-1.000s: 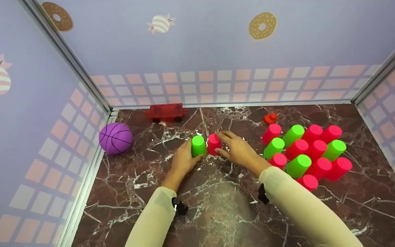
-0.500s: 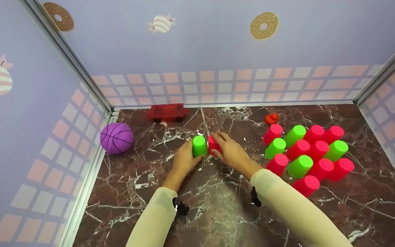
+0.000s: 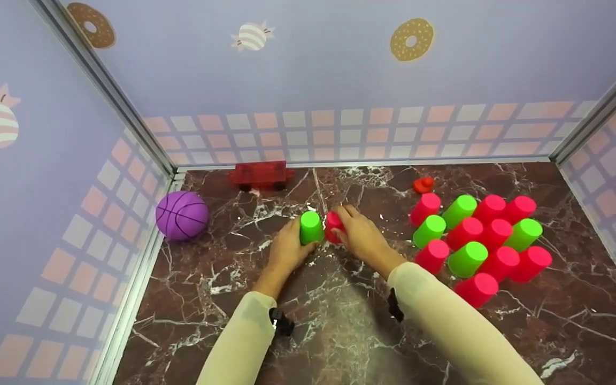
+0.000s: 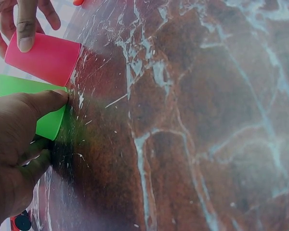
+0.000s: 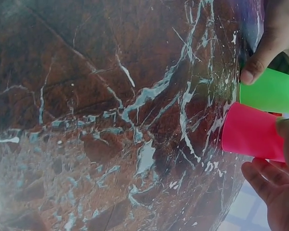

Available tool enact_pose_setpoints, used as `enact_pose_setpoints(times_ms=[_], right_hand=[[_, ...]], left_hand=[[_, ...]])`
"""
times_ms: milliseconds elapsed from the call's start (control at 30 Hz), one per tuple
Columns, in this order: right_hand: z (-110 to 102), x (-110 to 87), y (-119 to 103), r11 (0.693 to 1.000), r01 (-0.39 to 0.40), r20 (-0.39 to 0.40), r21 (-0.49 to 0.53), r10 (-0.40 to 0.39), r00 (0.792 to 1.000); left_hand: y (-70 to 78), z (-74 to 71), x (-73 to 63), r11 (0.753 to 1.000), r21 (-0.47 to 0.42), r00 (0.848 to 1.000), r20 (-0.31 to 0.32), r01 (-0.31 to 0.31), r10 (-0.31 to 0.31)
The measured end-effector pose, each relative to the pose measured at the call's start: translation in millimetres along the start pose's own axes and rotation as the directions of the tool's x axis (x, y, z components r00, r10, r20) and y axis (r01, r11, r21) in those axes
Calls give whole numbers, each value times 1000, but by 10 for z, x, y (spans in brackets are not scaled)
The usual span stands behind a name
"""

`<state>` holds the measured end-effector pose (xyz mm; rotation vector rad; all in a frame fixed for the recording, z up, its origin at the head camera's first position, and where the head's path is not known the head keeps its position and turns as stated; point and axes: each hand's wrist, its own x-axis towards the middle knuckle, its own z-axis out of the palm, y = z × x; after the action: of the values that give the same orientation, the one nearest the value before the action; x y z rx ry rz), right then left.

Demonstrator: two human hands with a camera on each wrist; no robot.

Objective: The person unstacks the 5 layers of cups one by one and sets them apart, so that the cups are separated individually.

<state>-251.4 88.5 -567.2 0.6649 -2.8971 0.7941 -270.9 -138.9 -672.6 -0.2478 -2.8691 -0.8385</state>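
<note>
In the head view, a green plastic cup (image 3: 311,227) stands upside down mid-table, and my left hand (image 3: 285,247) grips it from its left side. In the left wrist view my thumb lies along the green cup's (image 4: 52,121) side near the rim. Just to its right, an upside-down pinkish-red cup (image 3: 331,233) is held by my right hand (image 3: 364,238), thumb on the near side and fingers over the far side. The right wrist view shows the pinkish-red cup (image 5: 253,131) close beside the green one, rims down at the table. The fingers partly cover both cups.
Several upside-down red and green cups (image 3: 466,231) stand in a cluster at right. Behind them lies a small orange-red object (image 3: 423,185). A purple ball (image 3: 182,215) is at far left, and a red translucent toy car (image 3: 261,175) sits by the back wall (image 3: 335,75).
My right hand has shifted slightly left, and its thumb and fingers have closed around the pinkish-red cup. The left hand stays on the green cup.
</note>
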Motion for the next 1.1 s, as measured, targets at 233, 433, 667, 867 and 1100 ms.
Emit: enact_pose_setpoints(times_ms=[233, 433, 667, 867, 1100], right_hand=[[-63, -103, 20, 997, 78, -11, 3, -78, 997], [-194, -283, 45, 990, 139, -21, -21, -139, 990], [-400, -633, 136, 982, 181, -27, -51, -183, 983], [-550, -918, 276, 976, 209, -42, -66, -212, 976], [-726, -1037, 466, 979, 175, -77, -108, -183, 980]], left_hand=[[7, -20, -3, 1000, 5, 1000, -4, 12, -12], [27, -34, -12, 999, -20, 1000, 2, 27, -27], [40, -37, -7, 999, -25, 999, 2, 35, -35], [24, -25, -3, 1000, -12, 1000, -7, 21, -21], [17, -2, -1, 1000, -8, 1000, -2, 19, -19]])
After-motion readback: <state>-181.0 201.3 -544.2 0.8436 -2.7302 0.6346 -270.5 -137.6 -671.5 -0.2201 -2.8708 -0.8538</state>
